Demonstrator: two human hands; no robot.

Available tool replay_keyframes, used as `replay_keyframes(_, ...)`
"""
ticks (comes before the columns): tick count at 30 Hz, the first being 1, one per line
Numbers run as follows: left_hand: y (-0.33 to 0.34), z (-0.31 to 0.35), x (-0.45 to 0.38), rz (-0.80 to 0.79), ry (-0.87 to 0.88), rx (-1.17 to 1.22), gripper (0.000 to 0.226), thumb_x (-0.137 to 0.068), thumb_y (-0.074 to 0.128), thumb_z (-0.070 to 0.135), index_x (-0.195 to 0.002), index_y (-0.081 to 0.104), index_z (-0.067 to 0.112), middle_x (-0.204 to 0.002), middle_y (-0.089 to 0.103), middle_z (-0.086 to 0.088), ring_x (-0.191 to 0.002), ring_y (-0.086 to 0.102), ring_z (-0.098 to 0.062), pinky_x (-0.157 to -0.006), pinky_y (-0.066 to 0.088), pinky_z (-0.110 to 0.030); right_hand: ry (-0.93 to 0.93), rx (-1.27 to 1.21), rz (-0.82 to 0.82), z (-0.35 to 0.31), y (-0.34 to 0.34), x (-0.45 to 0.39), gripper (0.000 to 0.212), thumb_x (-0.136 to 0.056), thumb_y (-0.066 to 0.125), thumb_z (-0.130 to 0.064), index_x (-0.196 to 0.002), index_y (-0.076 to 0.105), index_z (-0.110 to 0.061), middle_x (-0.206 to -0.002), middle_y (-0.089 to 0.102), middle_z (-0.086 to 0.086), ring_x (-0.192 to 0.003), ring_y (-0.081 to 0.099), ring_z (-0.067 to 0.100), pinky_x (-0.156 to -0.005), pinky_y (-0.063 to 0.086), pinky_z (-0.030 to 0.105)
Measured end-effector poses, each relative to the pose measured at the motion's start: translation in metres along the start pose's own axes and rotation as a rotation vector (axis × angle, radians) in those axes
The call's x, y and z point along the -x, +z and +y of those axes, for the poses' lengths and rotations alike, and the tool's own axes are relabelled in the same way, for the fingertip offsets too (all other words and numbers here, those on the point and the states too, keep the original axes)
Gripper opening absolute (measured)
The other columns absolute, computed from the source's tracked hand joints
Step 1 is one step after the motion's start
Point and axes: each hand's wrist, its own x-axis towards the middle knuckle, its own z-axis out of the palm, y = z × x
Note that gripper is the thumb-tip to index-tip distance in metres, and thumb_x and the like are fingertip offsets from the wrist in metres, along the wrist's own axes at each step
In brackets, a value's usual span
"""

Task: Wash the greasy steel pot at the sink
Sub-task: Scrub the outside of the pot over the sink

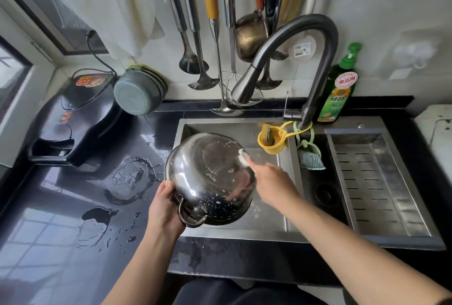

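One round steel pot [210, 180], tilted bottom-up over the steel sink [264, 221]. Left hand [164, 209] grips its rim; right hand [271, 182] presses one white cloth [244, 158] against it. Wet black desk [73, 231].

Over the sink [234, 126], the left hand [163, 209] grips the upturned steel pot [210, 180] by its rim while the right hand [271, 182] presses a white cloth [244, 158] against its sudsy base.
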Motion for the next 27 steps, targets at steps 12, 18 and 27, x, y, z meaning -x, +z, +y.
replay_keyframes(12,-0.011,-0.006,-0.01,0.167,-0.078,0.166,0.034,-0.11,0.042,0.024,-0.135,0.061,0.01,-0.139,0.064,-0.019,-0.125,0.062,-0.038,-0.109,0.04,-0.069,-0.183,-0.11,-0.014,-0.011,0.022,0.058,0.073,-0.104,0.042,-0.013,-0.15,0.015,-0.062,-0.102,0.058,-0.001,-0.082,0.06,0.023,-0.068,0.055,0.039)
replay_keyframes(18,0.009,-0.002,-0.004,0.213,-0.136,0.309,0.031,-0.111,0.042,0.026,-0.121,0.061,0.004,-0.089,0.072,-0.008,-0.095,0.068,-0.016,-0.08,0.059,-0.046,0.033,-0.402,0.118,-0.006,0.046,0.059,0.062,-0.104,0.043,-0.012,-0.156,0.026,-0.042,-0.104,0.056,-0.002,-0.085,0.053,0.012,-0.077,0.047,0.024)
replay_keyframes(27,0.006,-0.005,-0.003,0.297,-0.225,0.304,0.032,-0.114,0.03,0.014,-0.1,0.057,0.006,-0.103,0.064,-0.016,-0.102,0.066,-0.027,-0.085,0.052,-0.057,0.421,-0.817,0.068,0.006,0.04,0.019,0.046,-0.107,0.043,-0.031,-0.153,0.038,-0.038,-0.139,0.06,-0.001,-0.096,0.065,0.013,-0.069,0.055,0.024)
